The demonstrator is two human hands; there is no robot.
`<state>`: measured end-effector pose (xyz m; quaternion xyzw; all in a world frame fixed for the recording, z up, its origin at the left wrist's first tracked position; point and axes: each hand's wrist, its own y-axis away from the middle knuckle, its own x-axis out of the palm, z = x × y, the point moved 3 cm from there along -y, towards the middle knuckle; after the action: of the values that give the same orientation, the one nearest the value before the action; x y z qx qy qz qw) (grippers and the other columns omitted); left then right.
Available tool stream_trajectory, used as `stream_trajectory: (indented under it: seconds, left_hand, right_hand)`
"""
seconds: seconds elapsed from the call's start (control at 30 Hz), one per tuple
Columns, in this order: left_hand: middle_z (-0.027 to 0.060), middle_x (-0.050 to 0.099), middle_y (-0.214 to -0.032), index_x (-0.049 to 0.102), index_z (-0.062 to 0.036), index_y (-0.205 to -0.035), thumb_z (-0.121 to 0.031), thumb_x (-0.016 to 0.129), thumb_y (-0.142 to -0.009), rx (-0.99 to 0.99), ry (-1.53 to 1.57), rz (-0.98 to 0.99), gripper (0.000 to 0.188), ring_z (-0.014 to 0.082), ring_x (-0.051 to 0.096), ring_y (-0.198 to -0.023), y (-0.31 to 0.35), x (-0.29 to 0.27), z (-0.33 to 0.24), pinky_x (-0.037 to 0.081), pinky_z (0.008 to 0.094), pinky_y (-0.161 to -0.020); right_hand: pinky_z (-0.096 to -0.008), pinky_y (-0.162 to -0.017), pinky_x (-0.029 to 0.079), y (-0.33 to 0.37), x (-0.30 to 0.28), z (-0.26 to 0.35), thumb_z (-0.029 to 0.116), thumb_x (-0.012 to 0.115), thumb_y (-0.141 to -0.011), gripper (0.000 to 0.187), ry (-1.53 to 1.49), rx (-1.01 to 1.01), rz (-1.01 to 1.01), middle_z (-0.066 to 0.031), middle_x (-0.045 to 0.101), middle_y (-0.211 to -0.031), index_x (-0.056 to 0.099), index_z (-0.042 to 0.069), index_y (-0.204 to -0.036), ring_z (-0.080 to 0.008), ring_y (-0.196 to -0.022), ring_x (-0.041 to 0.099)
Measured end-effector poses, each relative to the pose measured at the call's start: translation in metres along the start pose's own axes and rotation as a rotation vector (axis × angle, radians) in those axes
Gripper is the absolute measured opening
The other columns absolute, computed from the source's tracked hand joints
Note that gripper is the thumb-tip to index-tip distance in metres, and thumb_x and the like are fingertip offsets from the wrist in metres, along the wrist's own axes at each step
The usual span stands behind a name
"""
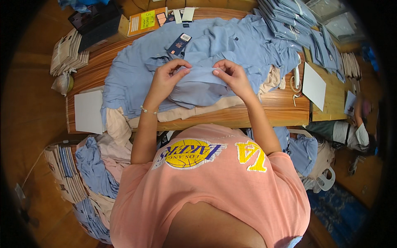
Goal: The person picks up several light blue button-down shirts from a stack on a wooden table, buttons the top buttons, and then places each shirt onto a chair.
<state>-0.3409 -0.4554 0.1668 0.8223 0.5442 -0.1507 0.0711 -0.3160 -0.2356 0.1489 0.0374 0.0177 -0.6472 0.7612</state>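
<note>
A light blue shirt [202, 89] lies in front of me, its upper edge lifted off the pile. My left hand [170, 76] pinches this edge between thumb and fingers. On the other side, my right hand [233, 76] pinches the same edge, so the strip of cloth between them is held fairly straight. Just beyond my left hand, a dark blue hang tag [180, 44] rests on the fabric. More light blue garments [134, 62] spread out under and around the shirt. Beige cloth [198, 108] shows beneath them along the near side.
Folded blue shirts [289, 20] are stacked at the back right. A white board [314, 86] lies on the right, white sheets [88, 111] on the left. Behind stand an orange notebook [145, 22] and a dark box [97, 25]. Another person [351, 134] is at the far right.
</note>
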Motion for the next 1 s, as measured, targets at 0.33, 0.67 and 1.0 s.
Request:
stream_trajectory:
  seconds: [0.33,0.67,1.0]
  left_hand:
    - [0.0071,0.066,-0.087,0.065,-0.0032,-0.091,-0.018,0.069,-0.077,0.377,-0.36,0.108,0.021,0.0231,0.058,-0.076,0.0,0.037,-0.028,0.045,0.0318,-0.072]
    - [0.0067,0.064,-0.096,0.063,-0.0031,-0.097,-0.009,0.066,-0.079,0.107,-0.184,0.13,0.02,0.0199,0.06,-0.081,0.016,0.023,-0.017,0.047,0.029,-0.07]
    - [0.0066,0.063,-0.092,0.061,-0.0006,-0.091,-0.005,0.067,-0.078,0.187,-0.292,0.142,0.015,0.0169,0.06,-0.079,0.018,0.015,-0.013,0.047,0.0252,-0.065]
  right_hand:
    - [-0.0336,-0.064,0.045,0.018,0.006,0.031,0.008,0.065,-0.079,0.013,0.474,-0.243,0.075,-0.0137,0.059,-0.082,0.061,-0.001,-0.088,-0.0301,-0.071,0.057]
    - [-0.0278,-0.058,0.041,0.018,-0.014,0.019,0.009,0.066,-0.081,0.011,0.425,-0.166,0.038,-0.0078,0.06,-0.078,0.062,0.0,-0.087,-0.0173,-0.066,0.054]
    - [-0.0273,-0.058,0.041,0.017,-0.01,0.021,0.008,0.065,-0.081,0.012,0.43,-0.167,0.047,-0.0079,0.059,-0.076,0.062,-0.001,-0.087,-0.0158,-0.064,0.052]
